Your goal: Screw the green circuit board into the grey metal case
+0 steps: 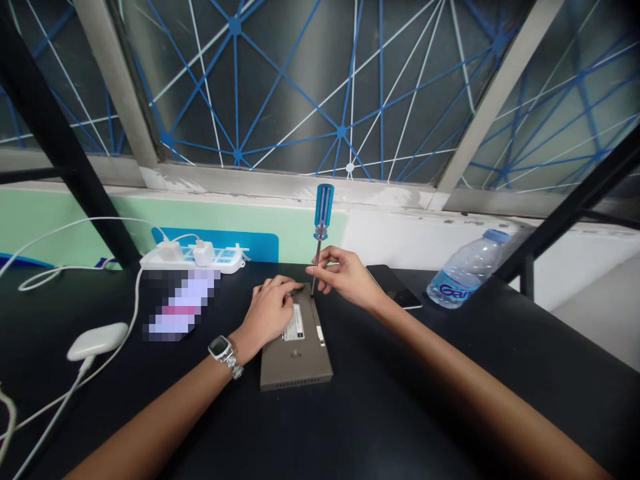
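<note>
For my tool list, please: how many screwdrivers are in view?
1: the blue-handled screwdriver, nearly upright in the right hand, its tip at the grey-brown device.

We see a matte black worktop [380,400]. On it, near the middle, a grey-brown flat device casing [280,368] lies label side up. Right of that we find a dark tablet-like device [393,285] and a clear plastic water bottle [465,275]; to the left, a white power strip [227,260], a pixelated item [183,313] and a white cable [136,312].
</note>
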The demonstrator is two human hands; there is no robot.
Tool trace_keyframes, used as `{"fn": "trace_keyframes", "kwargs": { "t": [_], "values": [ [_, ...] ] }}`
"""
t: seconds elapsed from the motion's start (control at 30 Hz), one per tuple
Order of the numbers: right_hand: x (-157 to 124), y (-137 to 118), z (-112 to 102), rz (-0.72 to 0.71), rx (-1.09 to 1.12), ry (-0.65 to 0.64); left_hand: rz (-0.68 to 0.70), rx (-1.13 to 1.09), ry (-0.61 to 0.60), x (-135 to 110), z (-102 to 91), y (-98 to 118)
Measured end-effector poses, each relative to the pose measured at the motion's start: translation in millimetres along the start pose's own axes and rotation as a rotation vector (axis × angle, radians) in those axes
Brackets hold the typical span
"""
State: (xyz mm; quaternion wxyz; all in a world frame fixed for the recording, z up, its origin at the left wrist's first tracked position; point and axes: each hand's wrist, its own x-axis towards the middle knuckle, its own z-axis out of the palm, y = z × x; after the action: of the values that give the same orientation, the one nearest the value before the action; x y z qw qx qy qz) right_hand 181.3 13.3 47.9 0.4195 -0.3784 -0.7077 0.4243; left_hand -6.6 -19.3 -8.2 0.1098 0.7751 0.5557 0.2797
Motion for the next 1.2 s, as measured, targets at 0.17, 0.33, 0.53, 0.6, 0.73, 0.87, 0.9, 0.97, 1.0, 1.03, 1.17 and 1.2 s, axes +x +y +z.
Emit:
{"fn": "trace_keyframes", "kwargs": {
  "t": [0.17, 0.33, 0.53, 0.6, 0.73, 0.87, 0.9, 0.97, 1.0, 1.03, 1.17, 1.2],
  "values": [
    [2, 2, -4, -0.026, -0.027, -0.036, 0.003, -0.004, 0.003, 0, 0.8, -1],
    [0, -3, -6, -0.011, -0.032, -0.136, 0.006, -0.009, 0.001, 0, 0.3, -1],
    [1, 4, 0, -0.031, -0.047, 0.039, -0.002, -0.013, 0.0, 0, 0.2, -1],
    [3, 8, 1, -0.019, 0.026, 0.086, -0.005, -0.015, -0.001, 0, 0.2, -2],
    [6, 10, -1, 0.024, 0.145, 0.08, 0.0, -0.02, 0.003, 0, 0.4, -2],
    [3, 1, -4, 0.029, 0.106, -0.041, 0.01, -0.018, 0.009, -1, 0.5, -2],
    [2, -2, -5, 0.024, 0.084, -0.076, 0.013, -0.014, 0.01, -1, 0.5, -2],
    [1, -6, -5, 0.014, 0.048, -0.123, 0.014, -0.004, 0.01, -1, 0.5, -2],
    [0, -7, -4, 0.011, 0.03, -0.126, 0.013, 0.0, 0.009, -1, 0.5, -2],
    [0, -7, -3, 0.007, 0.017, -0.112, 0.011, 0.002, 0.008, -1, 0.5, -2],
    [2, 2, 1, 0.006, 0.026, 0.043, 0.004, -0.005, 0.003, 0, 0.3, -1],
    [2, 4, 2, 0.007, 0.043, 0.067, 0.002, -0.007, 0.002, 0, 0.3, -1]
  ]
}}
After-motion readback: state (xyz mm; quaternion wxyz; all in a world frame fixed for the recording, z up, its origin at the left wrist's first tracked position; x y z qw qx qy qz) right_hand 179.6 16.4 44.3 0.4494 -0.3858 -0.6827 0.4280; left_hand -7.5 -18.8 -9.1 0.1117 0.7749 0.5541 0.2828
